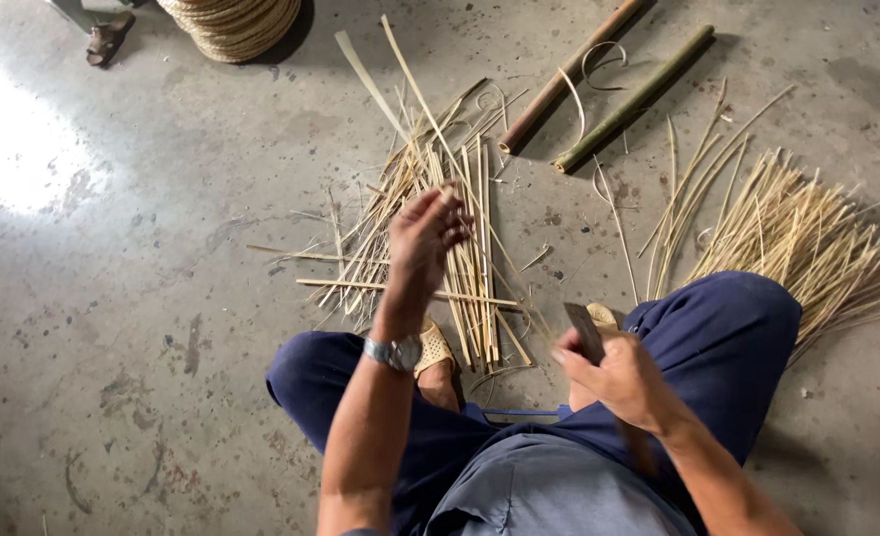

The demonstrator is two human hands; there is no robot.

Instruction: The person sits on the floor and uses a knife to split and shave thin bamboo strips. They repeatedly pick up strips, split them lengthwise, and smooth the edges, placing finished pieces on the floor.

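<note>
Because the camera looks straight down, the person's body is cut off at the bottom edge, and only the arms, lap and blue knees show. Part of the blade (587, 334) sticks up from the right hand (618, 379); its handle is hidden inside the closed fist. The left hand (426, 241) is lifted above the floor with a watch (394, 352) on its wrist. Its fingers are curled loosely around one long thin bamboo strip (415, 94), which rises up and away toward the top. How tight the hold is, I cannot tell, because the fingers are a bit blurry.

Below that hand lies a messy pile of strips (460, 248) on the grey concrete floor (142, 298). One foot in a woven sandal (435, 349) peeks out between the knees. To the right, a big fan of thin sticks (807, 243) spreads out, partly hidden behind the right knee. Two thick bamboo poles (609, 84) lie slanted near the top, side by side and a little apart.

At the top edge, a round stack of woven trays (233, 22) is cut off, and another sandal (108, 40) sits just beside it. A bright patch of light shines on the floor at the left. That left side of the floor is wide and bare.
</note>
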